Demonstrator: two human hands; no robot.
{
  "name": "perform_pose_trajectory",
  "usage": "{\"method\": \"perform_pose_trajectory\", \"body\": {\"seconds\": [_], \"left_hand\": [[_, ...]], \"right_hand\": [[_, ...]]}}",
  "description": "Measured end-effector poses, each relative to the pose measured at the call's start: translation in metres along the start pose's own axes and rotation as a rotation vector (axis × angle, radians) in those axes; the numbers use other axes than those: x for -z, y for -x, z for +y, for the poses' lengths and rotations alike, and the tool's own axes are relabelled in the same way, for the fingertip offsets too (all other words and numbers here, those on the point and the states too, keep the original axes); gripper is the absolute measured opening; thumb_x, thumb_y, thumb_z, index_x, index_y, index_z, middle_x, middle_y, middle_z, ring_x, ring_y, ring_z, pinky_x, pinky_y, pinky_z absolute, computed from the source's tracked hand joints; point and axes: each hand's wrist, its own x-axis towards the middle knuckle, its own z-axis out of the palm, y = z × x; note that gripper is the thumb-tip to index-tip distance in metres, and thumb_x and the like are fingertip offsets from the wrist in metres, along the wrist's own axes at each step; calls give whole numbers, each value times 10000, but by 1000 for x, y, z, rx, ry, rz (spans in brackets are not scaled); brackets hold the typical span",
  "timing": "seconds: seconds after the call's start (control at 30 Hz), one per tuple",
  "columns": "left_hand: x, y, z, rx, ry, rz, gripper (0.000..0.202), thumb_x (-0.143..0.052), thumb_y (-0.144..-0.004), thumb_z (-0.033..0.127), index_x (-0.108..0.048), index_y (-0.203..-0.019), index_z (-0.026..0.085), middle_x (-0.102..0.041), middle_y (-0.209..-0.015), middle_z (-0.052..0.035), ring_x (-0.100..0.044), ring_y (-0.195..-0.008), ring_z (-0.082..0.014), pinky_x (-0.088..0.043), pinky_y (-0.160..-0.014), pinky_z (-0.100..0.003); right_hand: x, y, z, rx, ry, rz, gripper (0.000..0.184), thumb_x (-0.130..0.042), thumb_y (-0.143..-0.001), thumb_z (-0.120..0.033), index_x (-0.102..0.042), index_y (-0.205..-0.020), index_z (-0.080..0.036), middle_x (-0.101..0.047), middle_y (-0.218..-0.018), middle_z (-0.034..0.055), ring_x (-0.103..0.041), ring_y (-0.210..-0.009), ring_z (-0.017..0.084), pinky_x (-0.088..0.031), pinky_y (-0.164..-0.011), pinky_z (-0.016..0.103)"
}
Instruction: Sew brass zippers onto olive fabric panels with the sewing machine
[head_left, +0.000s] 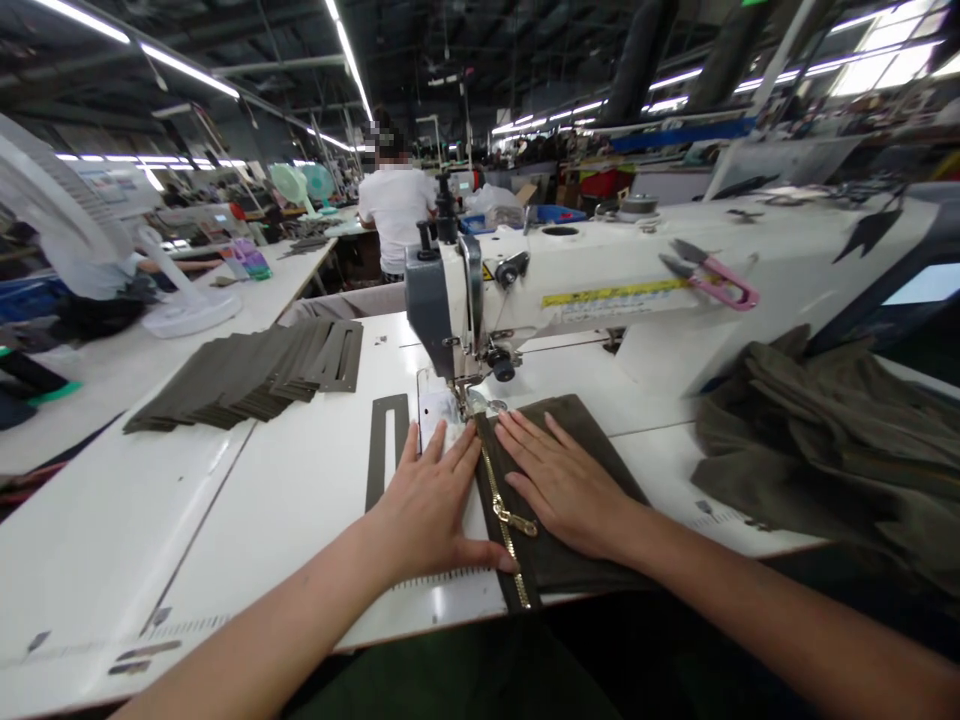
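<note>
Open and flat, the left hand (431, 500) and right hand (559, 480) are pressing the olive zippered fabric panel (592, 440) reaching the white bench (262, 500) front edge; bare surface is spreading lower left.

- A garment factory floor: an industrial sewing machine (570, 290) on the white worktop (225, 520).
- Stacked cut fabric pieces (255, 372) toward its far left edge.
- Long tube lights (187, 70), another worker (395, 205) seated beyond.
</note>
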Motion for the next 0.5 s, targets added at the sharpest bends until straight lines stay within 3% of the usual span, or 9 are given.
{"method": "perform_pose_trajectory", "body": {"seconds": [0.1, 0.17, 0.23, 0.3, 0.37, 0.5], "left_hand": [[-3, 7, 2, -12, 22, 73, 1101, -450, -580, 817, -227, -1373, 86, -186, -1437, -171, -113, -1302, -418, -9, -1029, -620], [-8, 16, 7, -37, 40, 119, 940, -450, -685, 740, -261, -1363, 116, -234, -1431, -145, -139, -1313, -376, -3, -1044, -599], [-13, 27, 16, -86, 66, 141, 654, -434, -832, 547, -304, -1343, 160, -290, -1419, -101, -186, -1319, -310, -7, -1064, -566], [-19, 38, 26, -151, 102, 147, 453, -416, -881, 325, -349, -1314, 207, -334, -1405, -54, -219, -1318, -251, 0, -1076, -544], [-20, 48, 35, -209, 143, 157, 434, -434, -843, 201, -397, -1274, 230, -370, -1387, -34, -243, -1312, -226, 20, -1078, -536], [-8, 66, 40, -289, 193, 182, 478, -438, -813, 134, -388, -1278, 235, -421, -1352, -22, -293, -1292, -182, 17, -1097, -491]], "right_hand": [[-6, 2, 2, -15, 8, -12, 490, -297, -901, -269, -313, -1350, -73, -240, -1429, 87, -174, -1328, 192, -180, -1074, 460], [-5, 2, 3, -17, 19, -22, 491, -282, -904, -276, -308, -1352, -77, -229, -1430, 82, -174, -1327, 189, -188, -1071, 461], [-3, 1, 2, -12, 26, -37, 493, -265, -907, -282, -305, -1354, -77, -219, -1432, 81, -176, -1326, 190, -193, -1068, 463], [-3, 1, 2, -1, 30, -38, 492, -253, -906, -272, -309, -1351, -71, -219, -1430, 86, -176, -1326, 191, -193, -1067, 464], [-4, 1, 1, 7, 28, -23, 491, -249, -901, -260, -314, -1349, -69, -224, -1427, 90, -179, -1325, 192, -192, -1067, 463], [-6, 3, 2, 5, 6, -5, 490, -254, -896, -261, -327, -1344, -78, -253, -1417, 92, -199, -1319, 192, -205, -1062, 467]]}}
